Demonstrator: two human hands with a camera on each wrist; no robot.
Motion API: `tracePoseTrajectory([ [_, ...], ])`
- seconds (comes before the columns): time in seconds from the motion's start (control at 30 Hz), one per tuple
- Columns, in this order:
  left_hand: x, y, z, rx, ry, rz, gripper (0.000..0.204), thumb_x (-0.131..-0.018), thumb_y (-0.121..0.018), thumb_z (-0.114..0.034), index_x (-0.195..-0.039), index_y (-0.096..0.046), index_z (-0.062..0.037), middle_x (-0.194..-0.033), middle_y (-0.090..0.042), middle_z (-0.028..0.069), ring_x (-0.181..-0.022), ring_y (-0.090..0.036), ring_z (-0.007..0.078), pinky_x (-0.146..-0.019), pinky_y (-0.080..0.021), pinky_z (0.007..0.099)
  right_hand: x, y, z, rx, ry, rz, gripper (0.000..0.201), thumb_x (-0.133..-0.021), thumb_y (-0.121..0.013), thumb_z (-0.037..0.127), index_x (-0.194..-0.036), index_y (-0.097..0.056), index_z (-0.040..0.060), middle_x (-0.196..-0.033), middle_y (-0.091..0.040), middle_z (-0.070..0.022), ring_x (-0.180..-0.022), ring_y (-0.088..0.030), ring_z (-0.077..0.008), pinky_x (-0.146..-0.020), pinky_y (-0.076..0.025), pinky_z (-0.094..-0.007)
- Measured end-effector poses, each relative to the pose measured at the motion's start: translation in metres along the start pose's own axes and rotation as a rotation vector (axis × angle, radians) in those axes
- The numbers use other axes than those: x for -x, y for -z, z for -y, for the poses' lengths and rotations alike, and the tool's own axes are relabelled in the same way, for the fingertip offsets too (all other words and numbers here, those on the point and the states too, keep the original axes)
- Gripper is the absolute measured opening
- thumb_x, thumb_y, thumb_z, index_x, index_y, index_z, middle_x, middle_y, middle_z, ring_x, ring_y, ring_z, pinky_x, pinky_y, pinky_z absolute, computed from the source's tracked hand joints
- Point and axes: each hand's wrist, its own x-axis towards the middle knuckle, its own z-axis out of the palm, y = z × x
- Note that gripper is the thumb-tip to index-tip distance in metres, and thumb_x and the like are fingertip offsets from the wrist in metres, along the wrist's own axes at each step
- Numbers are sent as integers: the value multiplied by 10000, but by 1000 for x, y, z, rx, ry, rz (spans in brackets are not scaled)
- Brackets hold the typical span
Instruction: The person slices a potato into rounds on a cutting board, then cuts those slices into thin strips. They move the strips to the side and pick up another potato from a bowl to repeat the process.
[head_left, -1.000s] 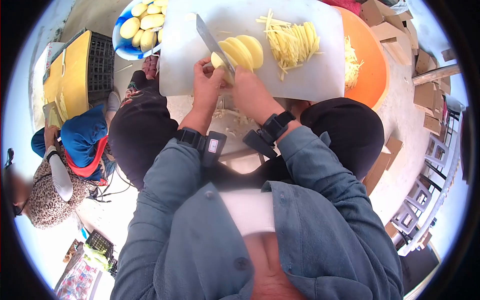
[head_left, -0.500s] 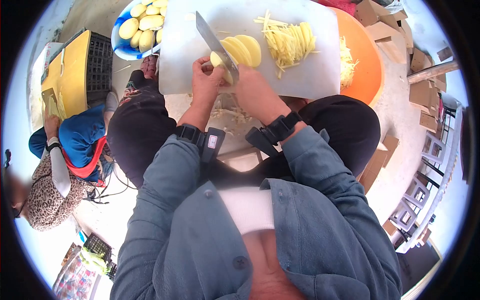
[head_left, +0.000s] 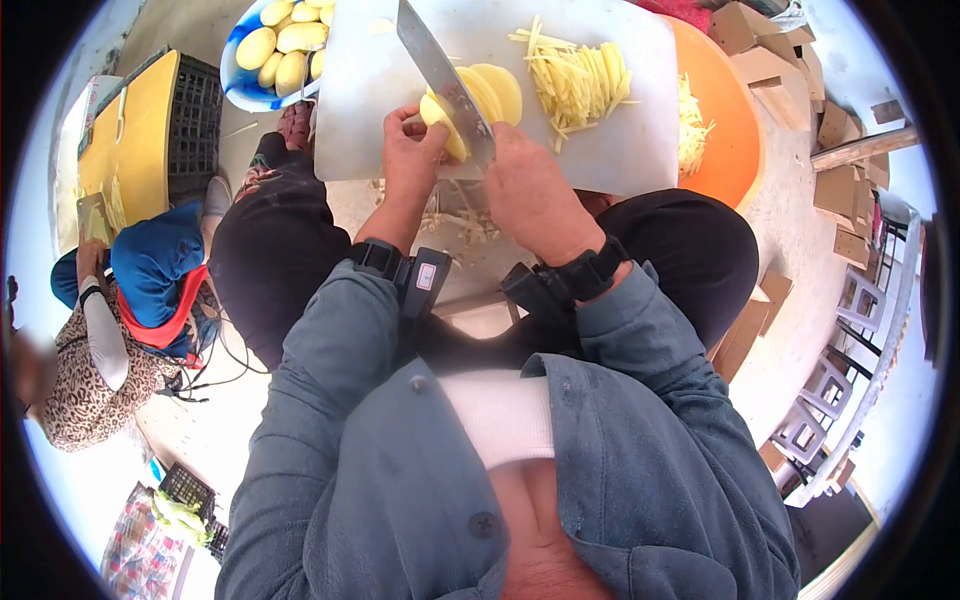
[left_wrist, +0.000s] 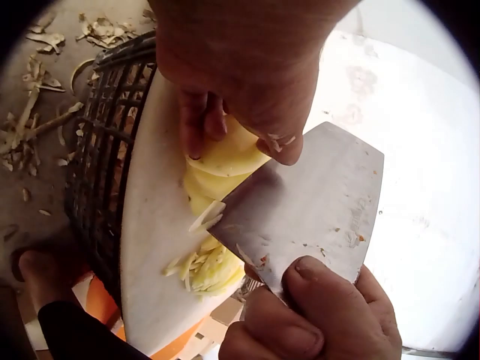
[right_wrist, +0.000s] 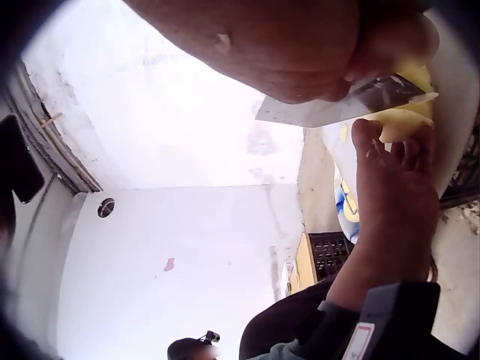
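Note:
On a white cutting board, my left hand holds a cut piece of peeled potato between thumb and fingers. My right hand grips a cleaver by its handle end. Its broad blade stands between the held piece and a fanned row of potato slices. In the left wrist view, thin bits cling to the blade near my right thumb. A pile of potato shreds lies to the right of the slices.
An orange basin with more shreds stands right of the board. Upper left is a blue and white bowl of peeled potatoes. Peelings lie below, beside a black crate. Another person works at a yellow board on the left.
My right hand has shifted slightly right and away, and the cleaver blade has parted from the held potato piece. My left hand keeps nearly the same place.

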Motion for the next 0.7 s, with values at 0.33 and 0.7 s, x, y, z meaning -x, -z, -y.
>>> tracePoseTrajectory([
  [0.33, -4, 1, 3, 23, 11, 0, 494, -797, -661, -81, -1202, -392, 6, -1005, -517, 142, -789, -624, 209, -561, -600, 318, -1, -6, -2, -1, -13, 13, 221, -795, -480, -30, -1004, -484, -99, -877, -565, -308, -852, -565, -470, -768, -463, -493],
  [0.7, -3, -2, 2, -1, -6, -20, 501, -786, -663, -78, -1199, -393, 3, -978, -540, 145, -788, -626, 204, -542, -580, 313, -2, -11, 2, 80, -21, 34, 253, -761, -501, -69, -1009, -460, -93, -894, -563, -307, -846, -584, -457, -740, -493, -466],
])
